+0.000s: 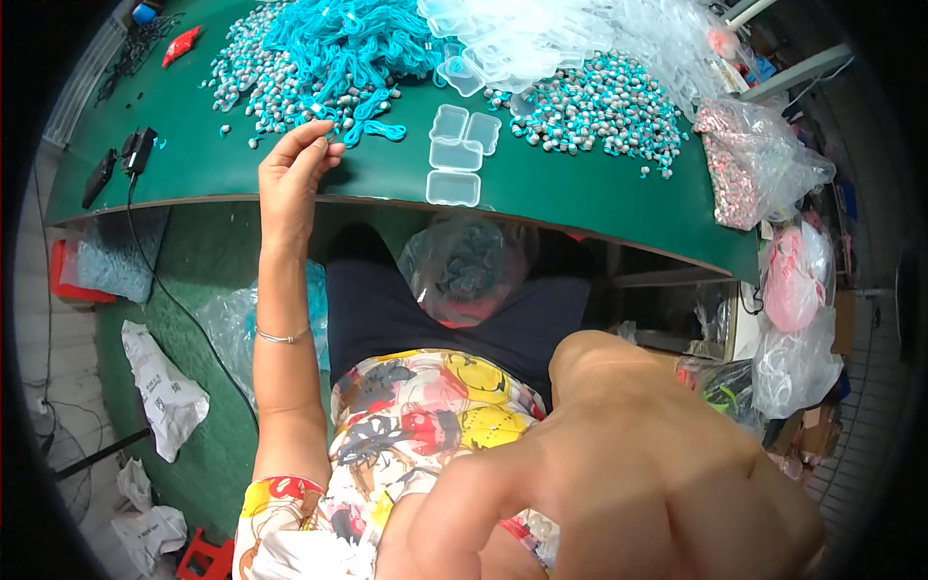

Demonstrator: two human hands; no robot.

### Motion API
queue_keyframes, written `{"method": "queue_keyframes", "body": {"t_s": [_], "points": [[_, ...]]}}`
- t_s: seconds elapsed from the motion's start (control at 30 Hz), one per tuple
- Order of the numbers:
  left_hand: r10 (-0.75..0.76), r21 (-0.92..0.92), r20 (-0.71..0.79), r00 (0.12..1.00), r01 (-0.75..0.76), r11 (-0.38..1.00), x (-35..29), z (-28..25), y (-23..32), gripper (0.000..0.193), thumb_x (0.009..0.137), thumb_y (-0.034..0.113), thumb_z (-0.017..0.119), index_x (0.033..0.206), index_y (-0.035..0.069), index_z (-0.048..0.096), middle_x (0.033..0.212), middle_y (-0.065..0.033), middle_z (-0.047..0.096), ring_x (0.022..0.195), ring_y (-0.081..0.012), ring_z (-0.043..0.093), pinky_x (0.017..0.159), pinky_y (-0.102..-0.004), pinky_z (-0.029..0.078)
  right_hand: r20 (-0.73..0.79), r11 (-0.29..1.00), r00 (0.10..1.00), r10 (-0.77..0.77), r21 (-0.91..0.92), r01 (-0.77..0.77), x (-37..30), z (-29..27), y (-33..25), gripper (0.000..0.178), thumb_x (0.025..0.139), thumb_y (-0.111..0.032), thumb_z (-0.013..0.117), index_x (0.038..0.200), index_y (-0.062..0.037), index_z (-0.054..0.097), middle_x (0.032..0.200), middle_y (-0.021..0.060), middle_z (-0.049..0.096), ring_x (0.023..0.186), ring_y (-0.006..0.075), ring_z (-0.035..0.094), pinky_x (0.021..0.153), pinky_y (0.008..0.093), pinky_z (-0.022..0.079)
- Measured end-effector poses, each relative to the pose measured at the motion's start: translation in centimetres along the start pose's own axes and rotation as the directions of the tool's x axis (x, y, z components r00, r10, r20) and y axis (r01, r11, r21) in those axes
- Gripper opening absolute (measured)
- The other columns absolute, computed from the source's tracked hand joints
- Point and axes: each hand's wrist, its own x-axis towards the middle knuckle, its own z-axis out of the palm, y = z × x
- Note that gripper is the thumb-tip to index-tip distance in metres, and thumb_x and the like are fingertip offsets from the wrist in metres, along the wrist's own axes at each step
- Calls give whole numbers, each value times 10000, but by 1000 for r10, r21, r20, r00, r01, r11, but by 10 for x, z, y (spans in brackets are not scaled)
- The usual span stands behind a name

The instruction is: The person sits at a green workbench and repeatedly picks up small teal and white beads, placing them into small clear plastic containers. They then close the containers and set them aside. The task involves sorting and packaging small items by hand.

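My left hand [298, 169] is raised over the front edge of the green table [387, 179], its thumb and forefinger pinched together. What lies between the fingertips is too small to make out. Just beyond it are bundles of turquoise cord [353, 48] and a heap of small grey-and-turquoise bead-like pieces [253, 82]. My right hand [657, 483] is very close to the camera at the lower right, its back showing. Its fingers run out of the picture, so their grip is hidden. Several small clear plastic cases [454, 188] stand in a group near the table edge.
More clear cases [522, 43] are piled at the back, beside a second heap of grey-and-turquoise pieces [604, 116]. A bag of pink pieces [730, 164] sits at the right. A black adapter [138, 152] trails a cable at the left. Under the table is a plastic bag [469, 266].
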Motion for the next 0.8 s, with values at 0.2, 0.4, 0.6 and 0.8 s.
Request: {"method": "queue_keyframes", "body": {"t_s": [0.2, 0.4, 0.6, 0.8], "points": [[-62, -89, 16, 998, 63, 994, -11, 24, 7, 228, 909, 19, 652, 1131, -31, 665, 1003, -92, 691, 893, -169, 694, 780, -265, 547, -87, 988, 996, 17, -154, -30, -7, -24, -2, 96, 897, 4, 567, 990, -13, 573, 973, 135, 637, 902, 221, 613, 884, 351, 488], [-38, 75, 148, 988, 27, 997, -24, 39, -7, 187, 924, 53, 655, 1103, 2, 669, 972, -43, 686, 862, -126, 672, 765, -258, 532, -690, 330, 720, 72, -664, -670, -74, -123, -1, 132, 904, 38, 577, 1012, -4, 639, 945, 69, 663, 939, 144, 619, 881, 281, 476], [-77, 191, 276, 958, 23, 981, -35, 62, -11, 165, 925, 27, 642, 1080, -25, 665, 950, -35, 681, 853, -105, 655, 778, -248, 542, -469, -500, 853, 228, -809, -311, -115, -162, 45, 152, 821, -196, 727, 957, -134, 705, 888, 39, 654, 900, 248, 601, 831, 416, 383], [85, 528, 352, 932, -273, 804, -47, 76, -7, 119, 837, 4, 695, 956, 5, 692, 882, -49, 656, 674, -86, 571, 621, -257, 476, -452, -608, 874, 180, -749, -262, -115, -175, 72, 135, 809, -215, 741, 909, -137, 695, 873, 36, 636, 892, 249, 597, 832, 437, 363]]}}
